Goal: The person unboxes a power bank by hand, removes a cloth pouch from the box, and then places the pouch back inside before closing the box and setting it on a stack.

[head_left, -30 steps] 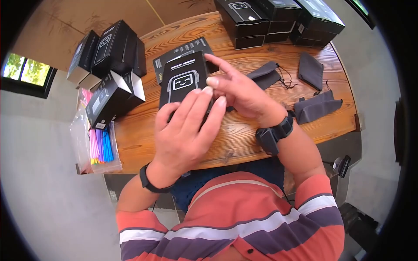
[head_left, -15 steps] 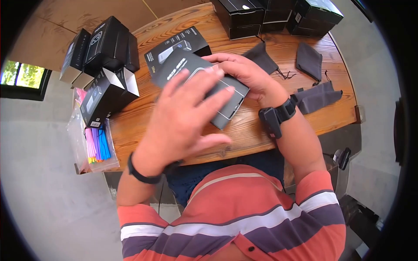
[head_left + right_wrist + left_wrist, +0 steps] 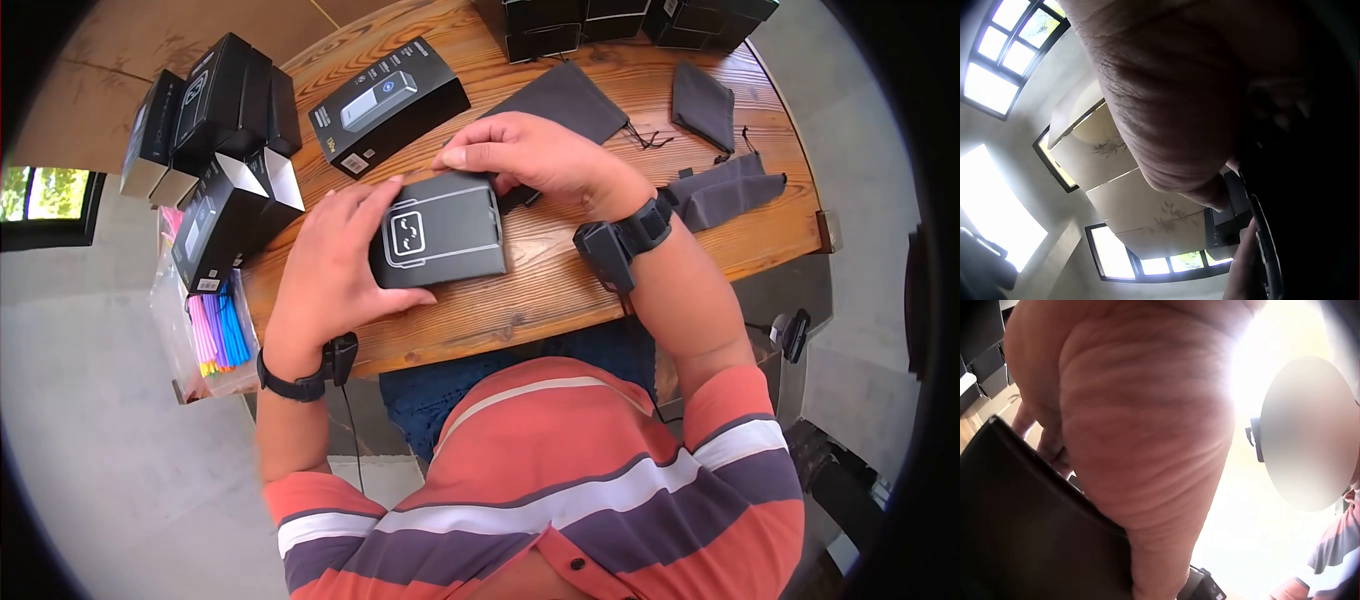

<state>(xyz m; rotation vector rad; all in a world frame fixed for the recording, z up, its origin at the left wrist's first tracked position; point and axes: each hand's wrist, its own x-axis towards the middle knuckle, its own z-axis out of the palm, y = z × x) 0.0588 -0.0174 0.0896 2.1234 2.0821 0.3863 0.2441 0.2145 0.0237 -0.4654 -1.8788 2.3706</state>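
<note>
A black box (image 3: 455, 235) with a white smiling-face outline lies sideways in front of the person. The left hand (image 3: 335, 250) grips its left end, thumb along the near edge and fingers at the far edge. At the far right corner, the right hand (image 3: 545, 165) holds the box with bent fingers, partly hidden behind it. In the left wrist view the left hand (image 3: 1141, 425) covers much of the dark box (image 3: 1041, 519). The right wrist view has the right hand (image 3: 1166, 94) beside a dark surface, its fingertips partly in shadow.
Another black box (image 3: 385, 105) lies beyond. Stacked boxes (image 3: 215, 110) and open-ended boxes (image 3: 225, 215) stand left, near a bag of colored sticks (image 3: 220, 325). Grey pouches (image 3: 703, 108) lie right on the wooden table (image 3: 550, 285); more boxes (image 3: 545, 25) stand at the back.
The box has turned from upright in view to sideways, its face drawing now rotated. The left hand has moved from on top of it to its left end; the right hand has shifted slightly left.
</note>
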